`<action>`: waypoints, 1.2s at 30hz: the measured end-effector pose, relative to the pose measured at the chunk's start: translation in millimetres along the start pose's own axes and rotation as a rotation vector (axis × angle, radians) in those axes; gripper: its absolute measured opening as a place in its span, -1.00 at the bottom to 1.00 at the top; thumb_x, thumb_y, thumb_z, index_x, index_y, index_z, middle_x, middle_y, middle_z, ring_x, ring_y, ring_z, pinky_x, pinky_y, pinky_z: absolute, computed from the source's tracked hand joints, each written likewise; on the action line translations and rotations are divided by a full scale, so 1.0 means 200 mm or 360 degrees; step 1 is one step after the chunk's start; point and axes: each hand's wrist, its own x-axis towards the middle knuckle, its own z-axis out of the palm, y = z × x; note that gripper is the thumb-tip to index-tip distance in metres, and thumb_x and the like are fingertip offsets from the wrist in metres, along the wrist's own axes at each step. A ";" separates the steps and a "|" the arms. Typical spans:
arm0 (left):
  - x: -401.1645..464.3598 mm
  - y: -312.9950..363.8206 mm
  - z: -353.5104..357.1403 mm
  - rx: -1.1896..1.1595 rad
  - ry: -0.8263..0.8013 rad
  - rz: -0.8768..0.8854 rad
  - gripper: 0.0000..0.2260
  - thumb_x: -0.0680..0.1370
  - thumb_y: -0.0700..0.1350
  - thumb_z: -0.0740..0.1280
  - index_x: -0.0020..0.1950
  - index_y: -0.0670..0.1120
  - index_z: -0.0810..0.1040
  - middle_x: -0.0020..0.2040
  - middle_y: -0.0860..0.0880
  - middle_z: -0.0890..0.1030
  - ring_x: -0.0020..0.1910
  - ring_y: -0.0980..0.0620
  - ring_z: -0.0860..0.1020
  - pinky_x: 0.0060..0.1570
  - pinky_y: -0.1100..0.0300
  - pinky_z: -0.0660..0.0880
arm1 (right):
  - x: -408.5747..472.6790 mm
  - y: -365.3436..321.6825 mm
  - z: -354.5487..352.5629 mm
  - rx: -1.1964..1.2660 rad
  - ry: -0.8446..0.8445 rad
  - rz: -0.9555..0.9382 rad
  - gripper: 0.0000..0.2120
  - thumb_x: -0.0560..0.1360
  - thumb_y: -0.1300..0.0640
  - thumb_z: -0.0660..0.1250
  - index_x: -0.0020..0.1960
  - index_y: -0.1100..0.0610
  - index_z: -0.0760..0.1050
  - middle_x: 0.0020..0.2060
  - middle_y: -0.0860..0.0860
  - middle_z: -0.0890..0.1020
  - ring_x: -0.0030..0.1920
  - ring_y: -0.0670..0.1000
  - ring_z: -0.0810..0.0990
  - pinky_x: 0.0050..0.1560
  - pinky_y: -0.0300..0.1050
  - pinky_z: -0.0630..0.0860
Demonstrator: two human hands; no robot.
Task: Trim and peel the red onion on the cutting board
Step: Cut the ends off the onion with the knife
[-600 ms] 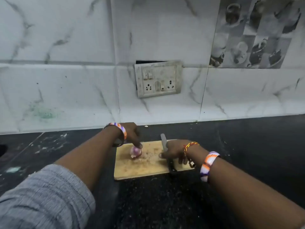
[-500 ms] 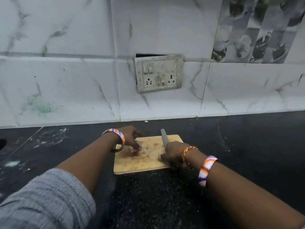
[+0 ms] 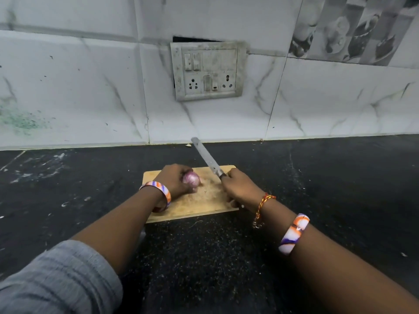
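Observation:
A small red onion (image 3: 191, 178) sits on the left part of a wooden cutting board (image 3: 204, 207) on the black counter. My left hand (image 3: 175, 179) grips the onion from the left, fingers curled over its top. My right hand (image 3: 240, 189) holds the handle of a knife (image 3: 207, 158) over the board's right side. The blade points up and away toward the wall, raised off the board and to the right of the onion, not touching it.
The black speckled counter (image 3: 340, 189) runs left and right of the board. A marble-tiled wall with a switch and socket plate (image 3: 207, 71) stands close behind. Small scraps lie at the wall's foot (image 3: 188, 145).
My right hand has lifted the knife off the board, its blade now angled up toward the wall. My left hand has closed round the onion. The camera has tilted down and closer.

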 end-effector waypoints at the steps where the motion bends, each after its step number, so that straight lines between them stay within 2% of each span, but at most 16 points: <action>1: 0.00 0.00 0.00 0.0003 0.0006 0.0015 -0.53 0.34 -0.08 0.49 0.22 -0.12 0.54 0.19 -0.11 0.61 0.14 -0.07 0.55 0.05 0.28 0.38 | -0.01 0.00 0.00 0.0078 0.0003 -0.0003 -0.82 0.57 0.11 0.06 0.05 0.21 0.32 -0.28 0.07 0.44 -0.39 -0.01 0.41 -0.44 -0.12 0.38; 4: 0.01 -0.02 0.02 0.0011 0.0054 0.0064 -0.51 0.36 -0.14 0.47 0.28 -0.09 0.49 0.22 -0.15 0.57 0.22 -0.13 0.49 0.20 0.18 0.39 | -0.02 0.00 0.02 0.0201 0.0023 -0.0059 -0.86 0.56 0.14 0.06 -0.12 0.15 0.33 -0.35 0.05 0.42 -0.46 -0.04 0.35 -0.52 -0.18 0.29; 6: 0.02 -0.03 0.04 0.0002 0.0088 0.0090 -0.51 0.38 -0.18 0.44 0.30 -0.06 0.46 0.22 -0.19 0.53 0.24 -0.19 0.45 0.26 0.10 0.38 | -0.02 0.01 0.03 0.0213 0.0028 -0.0125 -0.87 0.56 0.14 0.07 0.01 0.16 0.35 -0.37 0.03 0.42 -0.46 -0.05 0.35 -0.54 -0.19 0.27; 9: 0.03 -0.03 0.07 -0.0054 0.0135 0.0096 -0.51 0.40 -0.21 0.41 0.32 -0.06 0.42 0.22 -0.18 0.48 0.16 -0.16 0.49 0.16 0.14 0.41 | -0.02 0.03 0.05 0.0153 0.0044 -0.0201 -0.75 0.56 0.18 0.08 0.22 0.12 0.33 -0.32 0.01 0.43 -0.43 -0.04 0.40 -0.51 -0.17 0.37; 13: 0.03 -0.05 0.08 -0.0250 0.0229 0.0056 -0.51 0.35 -0.16 0.47 0.25 -0.08 0.45 0.19 -0.11 0.51 -0.01 -0.01 0.49 -0.01 0.22 0.43 | -0.01 0.06 0.07 0.0293 0.0064 -0.0121 -0.73 0.55 0.23 0.10 0.25 0.16 0.32 -0.26 0.06 0.47 -0.41 0.01 0.48 -0.39 -0.06 0.52; 17: 0.02 -0.06 0.08 -0.0409 0.0242 0.0023 -0.51 0.34 -0.24 0.47 0.23 -0.09 0.43 0.21 -0.12 0.52 0.03 -0.03 0.51 0.02 0.20 0.47 | 0.00 0.09 0.08 0.0227 0.0043 -0.0112 -0.79 0.54 0.26 0.11 0.18 0.17 0.31 -0.06 0.19 0.52 -0.40 -0.01 0.46 -0.52 -0.17 0.44; 19: 0.02 -0.05 0.08 -0.0452 0.0231 0.0015 -0.48 0.36 -0.28 0.45 0.28 -0.10 0.39 0.24 -0.13 0.51 0.10 -0.04 0.51 0.12 0.17 0.48 | 0.01 0.10 0.09 0.0153 0.0068 -0.0195 -0.78 0.53 0.24 0.11 0.17 0.14 0.32 0.03 0.21 0.51 -0.35 -0.01 0.44 -0.48 -0.16 0.40; 21: 0.02 -0.04 0.09 -0.0335 0.0213 0.0017 -0.46 0.39 -0.27 0.43 0.34 -0.11 0.35 0.27 -0.14 0.50 0.17 -0.08 0.51 0.21 0.11 0.46 | 0.01 0.11 0.10 0.0114 0.0091 -0.0292 -0.67 0.54 0.25 0.09 0.29 0.11 0.30 -0.07 0.16 0.50 -0.35 -0.01 0.41 -0.43 -0.13 0.37; 23: 0.03 -0.03 0.11 -0.0135 0.0191 0.0068 -0.47 0.43 -0.25 0.39 0.37 -0.13 0.35 0.31 -0.17 0.47 0.25 -0.14 0.47 0.29 0.08 0.39 | 0.01 0.11 0.10 0.0033 0.0105 -0.0392 -0.57 0.55 0.26 0.06 0.40 0.05 0.23 -0.22 0.04 0.47 -0.40 -0.04 0.39 -0.46 -0.19 0.37; 25: 0.04 -0.03 0.12 -0.0031 0.0144 0.0105 -0.47 0.47 -0.24 0.35 0.42 -0.13 0.30 0.37 -0.20 0.37 0.33 -0.16 0.38 0.36 0.10 0.31 | 0.01 0.11 0.09 -0.0128 0.0122 -0.0447 -0.53 0.56 0.25 0.05 0.45 0.03 0.16 -0.26 -0.04 0.44 -0.43 -0.08 0.39 -0.50 -0.25 0.36; 28: 0.05 -0.03 0.12 0.0066 0.0046 0.0106 -0.44 0.50 -0.20 0.31 0.47 -0.13 0.21 0.38 -0.23 0.30 0.36 -0.17 0.33 0.38 0.11 0.28 | -0.01 0.11 0.08 -0.0226 0.0096 -0.0409 -0.51 0.57 0.24 0.03 0.48 0.04 0.11 -0.07 0.09 0.52 -0.45 -0.09 0.37 -0.53 -0.29 0.37; 31: 0.05 -0.02 0.12 0.0112 0.0033 0.0120 -0.50 0.54 -0.15 0.25 0.46 -0.14 0.22 0.40 -0.23 0.33 0.37 -0.18 0.33 0.38 0.07 0.27 | -0.04 0.12 0.08 -0.0231 0.0044 -0.0356 -0.50 0.58 0.23 0.03 0.49 0.03 0.06 0.06 0.20 0.58 -0.47 -0.09 0.37 -0.60 -0.36 0.34; 33: 0.05 -0.02 0.12 0.0134 0.0073 0.0127 -0.54 0.55 -0.15 0.23 0.45 -0.13 0.26 0.40 -0.20 0.36 0.36 -0.17 0.35 0.37 0.07 0.27 | -0.05 0.12 0.08 -0.0253 0.0020 -0.0373 -0.49 0.57 0.23 0.03 0.50 0.04 0.05 0.11 0.22 0.57 -0.46 -0.11 0.33 -0.54 -0.31 0.35; 36: 0.05 -0.01 0.12 0.0120 0.0120 0.0138 -0.55 0.54 -0.13 0.25 0.43 -0.12 0.30 0.37 -0.20 0.42 0.32 -0.18 0.41 0.34 0.05 0.33 | -0.07 0.10 0.09 -0.0295 -0.0016 -0.0398 -0.50 0.58 0.26 0.02 0.50 0.09 0.03 0.29 0.28 0.43 -0.44 -0.13 0.27 -0.44 -0.17 0.32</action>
